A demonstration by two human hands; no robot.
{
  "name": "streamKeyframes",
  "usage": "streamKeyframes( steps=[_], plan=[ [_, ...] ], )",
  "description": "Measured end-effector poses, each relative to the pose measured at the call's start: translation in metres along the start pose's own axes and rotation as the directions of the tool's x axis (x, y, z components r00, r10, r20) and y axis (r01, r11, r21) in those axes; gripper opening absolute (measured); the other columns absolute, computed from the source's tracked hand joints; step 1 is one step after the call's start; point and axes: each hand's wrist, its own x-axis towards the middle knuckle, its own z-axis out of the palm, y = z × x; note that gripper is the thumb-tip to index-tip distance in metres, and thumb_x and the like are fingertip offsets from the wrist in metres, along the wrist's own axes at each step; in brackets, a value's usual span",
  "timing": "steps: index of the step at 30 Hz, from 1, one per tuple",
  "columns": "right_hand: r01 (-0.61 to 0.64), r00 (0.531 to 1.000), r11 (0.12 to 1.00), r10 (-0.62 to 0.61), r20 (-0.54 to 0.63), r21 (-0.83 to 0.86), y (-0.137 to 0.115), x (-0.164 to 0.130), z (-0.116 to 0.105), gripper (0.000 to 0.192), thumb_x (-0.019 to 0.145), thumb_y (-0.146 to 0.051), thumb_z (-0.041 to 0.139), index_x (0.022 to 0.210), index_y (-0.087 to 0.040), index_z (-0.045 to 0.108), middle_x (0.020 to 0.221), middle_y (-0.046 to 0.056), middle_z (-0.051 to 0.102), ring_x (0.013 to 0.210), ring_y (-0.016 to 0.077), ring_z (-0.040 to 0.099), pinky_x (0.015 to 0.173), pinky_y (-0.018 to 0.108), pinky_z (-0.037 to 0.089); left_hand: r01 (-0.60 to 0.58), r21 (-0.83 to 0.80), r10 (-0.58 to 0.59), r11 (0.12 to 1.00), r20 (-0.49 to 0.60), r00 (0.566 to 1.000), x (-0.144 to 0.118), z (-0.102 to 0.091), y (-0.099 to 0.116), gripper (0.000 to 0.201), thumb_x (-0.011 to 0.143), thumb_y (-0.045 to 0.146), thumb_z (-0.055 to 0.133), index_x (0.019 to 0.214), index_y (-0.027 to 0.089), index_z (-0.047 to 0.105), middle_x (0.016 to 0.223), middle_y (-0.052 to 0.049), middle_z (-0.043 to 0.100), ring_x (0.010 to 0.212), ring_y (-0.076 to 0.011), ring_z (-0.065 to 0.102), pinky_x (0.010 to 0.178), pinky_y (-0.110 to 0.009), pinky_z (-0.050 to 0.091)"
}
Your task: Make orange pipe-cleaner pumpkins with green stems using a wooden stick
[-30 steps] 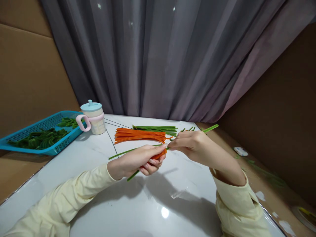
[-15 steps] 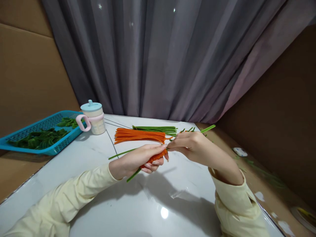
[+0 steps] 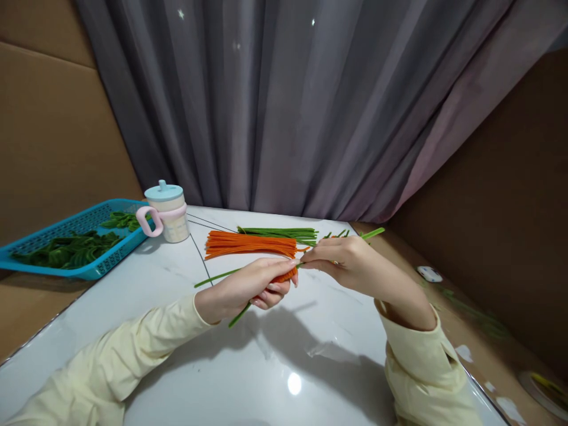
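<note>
Both hands are pinching: left hand [image 3: 248, 287] gripping a part-wound orange coil [image 3: 284, 276] on a green stem [image 3: 235, 315], right hand [image 3: 344, 260] nipping its end, spare orange stems [image 3: 251, 244] lying unused.

Hands winding an orange coil on a green stem

The left hand [image 3: 242, 288] grips the orange coil [image 3: 284, 276]; the right hand [image 3: 344, 260] pinches the green stem [image 3: 371, 233] above the worktop [image 3: 186, 355].

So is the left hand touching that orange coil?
Touching. The head view shows the left hand wrapped around the orange coil, fingers curled under it.
</note>
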Motion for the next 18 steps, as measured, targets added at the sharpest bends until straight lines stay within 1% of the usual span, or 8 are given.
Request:
streamKeyframes(
  steps=[2, 5, 6, 9, 11, 13, 16, 18],
  plan=[
    [-0.055, 0.998, 0.998, 0.055, 0.004, 0.0, 0.001, -0.007, -0.01, 0.019, 0.09, -0.014, 0.05, 0.092, -0.015, 0.068, 0.079, 0.004, 0.069, 0.064, 0.0117, 0.062, 0.06, 0.02, 0.044, -0.014, -0.01, 0.014, 1.0, -0.012, 1.0, 0.0, -0.001, 0.001, 0.032, 0.091, 0.044, 0.045, 0.075, 0.017, 0.044, 0.055, 0.009, 0.023, 0.041, -0.0035, 0.012, 0.036, -0.015, 0.008],
    [-0.206, 0.978, 0.978, 0.206, 0.024, 0.008, 0.002, -0.025, -0.026, 0.025, 0.092, -0.018, 0.047, 0.108, -0.014, 0.065, 0.082, 0.005, 0.07, 0.058, 0.0109, 0.061, 0.054, 0.02, 0.046, -0.027, -0.044, 0.025, 0.999, -0.045, 0.999, -0.001, -0.004, 0.003, 0.03, 0.089, 0.042, 0.047, 0.071, 0.017, 0.043, 0.054, 0.009, 0.024, 0.041, -0.0033, 0.013, 0.035, -0.015, 0.009],
    [-0.224, 0.974, 0.974, 0.224, 0.03, 0.021, 0.001, -0.031, -0.03, 0.027, 0.092, -0.019, 0.046, 0.113, -0.014, 0.063, 0.084, 0.006, 0.071, 0.062, 0.0114, 0.063, 0.057, 0.02, 0.048, -0.031, -0.056, 0.027, 0.998, -0.057, 0.998, -0.001, -0.006, 0.004, 0.031, 0.089, 0.041, 0.048, 0.07, 0.017, 0.043, 0.054, 0.009, 0.024, 0.04, -0.0033, 0.012, 0.034, -0.015, 0.009],
    [-0.16, 0.983, 0.983, 0.15, 0.105, 0.092, -0.006, -0.046, -0.029, 0.033, 0.091, -0.011, 0.04, 0.116, -0.016, 0.062, 0.087, 0.005, 0.071, 0.068, 0.0113, 0.066, 0.066, 0.019, 0.051, -0.049, -0.075, 0.043, 0.996, -0.079, 0.996, 0.0, -0.01, 0.006, 0.032, 0.087, 0.039, 0.049, 0.065, 0.017, 0.041, 0.053, 0.009, 0.023, 0.039, -0.0032, 0.012, 0.033, -0.015, 0.009],
    [-0.138, 0.981, 0.986, 0.123, 0.152, 0.097, -0.017, -0.052, -0.018, 0.04, 0.088, -0.004, 0.035, 0.113, -0.019, 0.063, 0.091, 0.005, 0.07, 0.075, 0.0119, 0.066, 0.07, 0.019, 0.051, -0.064, -0.067, 0.059, 0.996, -0.079, 0.995, 0.0, -0.011, 0.006, 0.032, 0.086, 0.037, 0.048, 0.062, 0.017, 0.039, 0.052, 0.009, 0.023, 0.039, -0.0031, 0.012, 0.033, -0.016, 0.009],
    [-0.141, 0.98, 0.988, 0.131, 0.148, 0.06, -0.032, -0.057, -0.001, 0.045, 0.086, 0.0, 0.033, 0.115, -0.02, 0.061, 0.093, 0.006, 0.068, 0.08, 0.0138, 0.065, 0.071, 0.021, 0.051, -0.074, -0.051, 0.069, 0.996, -0.078, 0.995, -0.001, -0.011, 0.005, 0.033, 0.085, 0.035, 0.048, 0.059, 0.017, 0.037, 0.051, 0.009, 0.022, 0.039, -0.003, 0.013, 0.034, -0.016, 0.008],
    [-0.143, 0.979, 0.99, 0.143, 0.148, -0.009, -0.058, -0.063, 0.028, 0.051, 0.084, 0.005, 0.031, 0.12, -0.02, 0.057, 0.084, 0.005, 0.065, 0.07, 0.0141, 0.061, 0.062, 0.022, 0.049, -0.081, -0.035, 0.078, 0.996, -0.078, 0.994, 0.0, -0.01, 0.0, 0.035, 0.083, 0.034, 0.049, 0.057, 0.017, 0.035, 0.051, 0.009, 0.022, 0.039, -0.0029, 0.013, 0.035, -0.017, 0.008],
    [-0.12, 0.985, 0.992, 0.125, 0.116, -0.048, -0.073, -0.065, 0.047, 0.047, 0.084, 0.007, 0.03, 0.115, -0.015, 0.057, 0.078, 0.005, 0.063, 0.067, 0.0151, 0.058, 0.059, 0.024, 0.046, -0.082, -0.032, 0.08, 0.996, -0.075, 0.994, 0.001, -0.008, -0.004, 0.033, 0.082, 0.033, 0.051, 0.057, 0.017, 0.035, 0.051, 0.009, 0.022, 0.039, -0.0028, 0.014, 0.035, -0.018, 0.007]
  ],
)
